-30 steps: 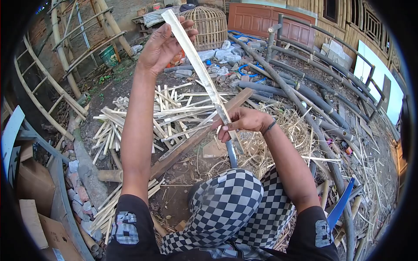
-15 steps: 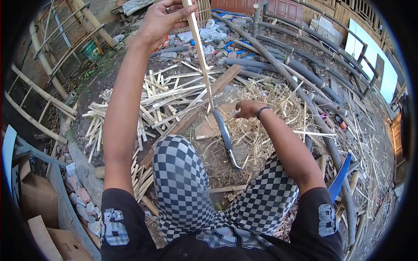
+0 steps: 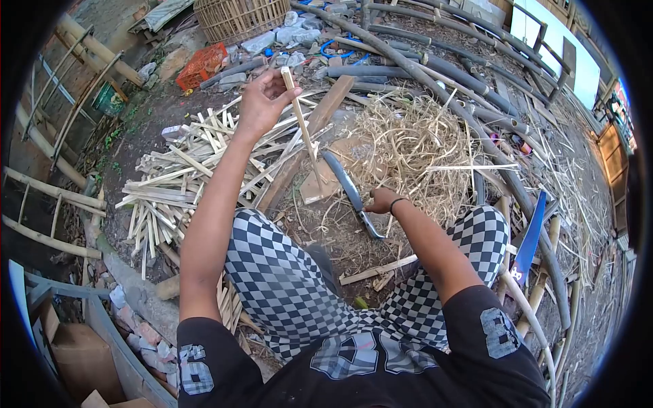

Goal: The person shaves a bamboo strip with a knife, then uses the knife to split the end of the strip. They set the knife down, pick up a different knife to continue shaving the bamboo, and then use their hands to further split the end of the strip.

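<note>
In the head view, my left hand (image 3: 264, 105) is raised at the upper middle, its fingers closed round the upper part of a thin pale bamboo strip (image 3: 303, 126). The strip slants down, its lower end over a flat brown piece (image 3: 326, 178) on the ground. Beside it lies a long knife (image 3: 345, 180) with a dark, slightly curved blade, its tip pointing away from me. My right hand (image 3: 383, 200) hovers low, fingers loosely bent and apart, fingertips right by the handle end of the blade. A wooden beam (image 3: 306, 139) lies behind the strip.
Split strips (image 3: 204, 160) lie piled to the left, and curly shavings (image 3: 415, 149) to the right. A blue handsaw (image 3: 529, 245) leans beside my right knee. Farther off are long poles (image 3: 469, 132), an orange crate (image 3: 202, 66) and a woven basket (image 3: 241, 19).
My left hand has come down with the strip. My right hand has moved toward me, from beside the knife's tip to near its handle. The view has tilted and shifted.
</note>
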The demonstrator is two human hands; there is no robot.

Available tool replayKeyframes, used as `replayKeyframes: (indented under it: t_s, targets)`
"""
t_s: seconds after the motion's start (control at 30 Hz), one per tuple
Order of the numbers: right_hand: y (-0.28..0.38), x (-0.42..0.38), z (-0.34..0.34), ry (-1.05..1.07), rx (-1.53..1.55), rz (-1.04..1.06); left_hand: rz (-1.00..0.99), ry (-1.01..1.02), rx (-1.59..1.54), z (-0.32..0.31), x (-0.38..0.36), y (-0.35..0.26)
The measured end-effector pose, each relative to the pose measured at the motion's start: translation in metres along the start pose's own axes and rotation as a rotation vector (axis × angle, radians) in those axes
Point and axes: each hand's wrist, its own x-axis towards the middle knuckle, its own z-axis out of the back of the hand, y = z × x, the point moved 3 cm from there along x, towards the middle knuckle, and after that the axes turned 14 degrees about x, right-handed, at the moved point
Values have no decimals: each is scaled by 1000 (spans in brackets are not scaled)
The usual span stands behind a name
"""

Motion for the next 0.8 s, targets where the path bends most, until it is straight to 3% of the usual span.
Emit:
replayKeyframes:
  t_s: [0.27,0.33,0.47,0.63,0.8]
  targets:
    - [8,-9,-68,-112,46,-82,-92,-43,6,-2,-4,5]
    - [10,-8,-70,-212,30,-98,-85,-43,12,-2,-4,6]
    - [3,2,-73,-200,120,-118,-137,-133,-5,-2,-6,-6]
    - [11,-3,-67,-218,252,-237,-162,-56,73,-11,-6,-13]
    - [11,19,-52,-265,387,-188,-185,-29,40,-14,-8,-15]
